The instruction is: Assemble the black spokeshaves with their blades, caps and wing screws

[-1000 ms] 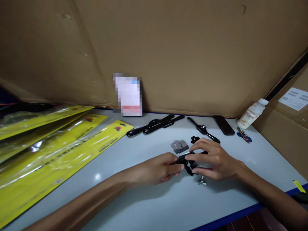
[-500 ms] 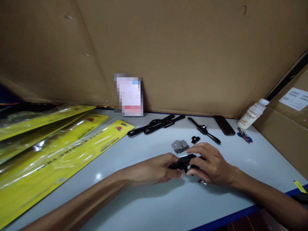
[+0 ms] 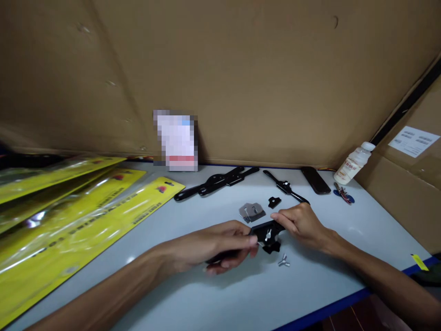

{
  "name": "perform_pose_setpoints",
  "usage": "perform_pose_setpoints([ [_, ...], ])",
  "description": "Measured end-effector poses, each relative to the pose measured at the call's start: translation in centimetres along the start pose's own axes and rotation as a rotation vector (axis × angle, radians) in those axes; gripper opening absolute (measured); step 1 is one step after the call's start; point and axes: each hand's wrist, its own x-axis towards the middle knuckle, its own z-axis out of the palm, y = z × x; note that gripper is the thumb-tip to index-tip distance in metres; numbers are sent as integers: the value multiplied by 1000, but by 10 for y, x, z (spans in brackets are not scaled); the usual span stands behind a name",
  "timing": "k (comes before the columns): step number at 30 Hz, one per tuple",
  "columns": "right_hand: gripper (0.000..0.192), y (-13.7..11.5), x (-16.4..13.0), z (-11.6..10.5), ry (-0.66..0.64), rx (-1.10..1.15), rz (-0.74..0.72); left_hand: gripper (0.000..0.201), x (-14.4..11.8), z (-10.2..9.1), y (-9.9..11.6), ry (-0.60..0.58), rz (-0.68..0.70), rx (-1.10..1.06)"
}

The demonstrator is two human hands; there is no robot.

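My left hand (image 3: 231, 246) is closed round one handle of a black spokeshave (image 3: 266, 230), its thumb stretched along the tool. The other handle sits in the closed fingers of my right hand (image 3: 301, 225). A silver wing screw shows on the spokeshave's body, with a dark notched edge below it. On the table just below lie loose silver wing screws (image 3: 284, 260); how many I cannot tell. Flat steel blades (image 3: 253, 212) overlap beyond my hands. A small black cap plate (image 3: 274, 202) lies to their right.
Several black spokeshave bodies (image 3: 220, 181) lie at the back, another (image 3: 285, 185) to their right. A dark phone (image 3: 316, 179), a bottle (image 3: 354, 164) and a bundle of wires (image 3: 343, 193) are back right. Yellow blister packs (image 3: 138, 216) cover the left. Cardboard (image 3: 241, 92) walls the back.
My right hand has shifted from over the spokeshave's middle to its right handle. The tool has turned so its wing screw shows. Loose wing screws below are now uncovered. The view has moved slightly.
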Motion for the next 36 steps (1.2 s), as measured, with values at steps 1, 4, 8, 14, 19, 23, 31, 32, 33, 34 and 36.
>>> perform_pose_setpoints([
  [1,62,2,2,0,9,69,65,59,0,-2,0,-12,18,-45],
  [4,61,14,10,-3,49,252,275,75,0,-10,7,184,106,-132],
  [8,56,38,18,-13,81,255,355,44,-4,-32,13,945,254,234],
  [14,44,52,16,-17,51,-111,346,35,-4,-67,-8,1158,95,1404],
  [19,36,39,11,-18,-7,-414,339,40,4,-68,-14,1035,48,1610],
  [23,31,30,9,-20,-54,-608,372,33,-4,-70,-9,985,-14,1465],
  [31,27,32,8,-29,103,-707,316,38,-15,-53,2,938,-233,1343],
  [32,24,31,8,-27,133,-654,253,38,-11,-48,2,973,-238,1396],
  [33,22,28,8,-24,145,-589,173,39,-9,-44,2,963,-244,1409],
  [34,21,25,8,-20,136,-523,83,40,-6,-41,1,960,-242,1409],
  [36,22,16,7,-10,88,-444,-62,38,-4,-39,1,944,-240,1372],
])
